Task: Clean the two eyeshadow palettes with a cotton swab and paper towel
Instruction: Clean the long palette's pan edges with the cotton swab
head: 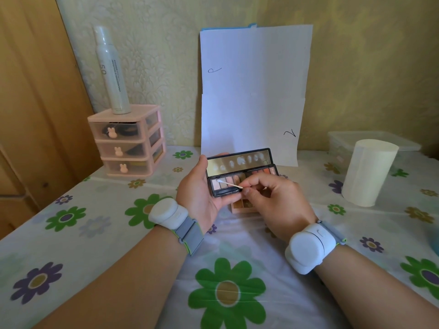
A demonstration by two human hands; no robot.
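Note:
My left hand (198, 188) grips an open black eyeshadow palette (240, 173) above the table, its mirror lid tilted up and smudged. My right hand (273, 200) pinches a wooden cotton swab (230, 184), whose white tip touches a pale pan at the palette's left end. A second, peach-coloured palette (242, 206) lies on the table beneath my hands, mostly hidden by them. A roll of paper towel (367, 173) stands upright to the right.
A pink three-drawer organiser (128, 141) with a white spray can (110, 70) on top stands at the back left. White sheets of paper (254, 91) lean on the wall. A clear plastic box (370, 141) sits behind the roll. A flowered cloth (228, 281) covers the table.

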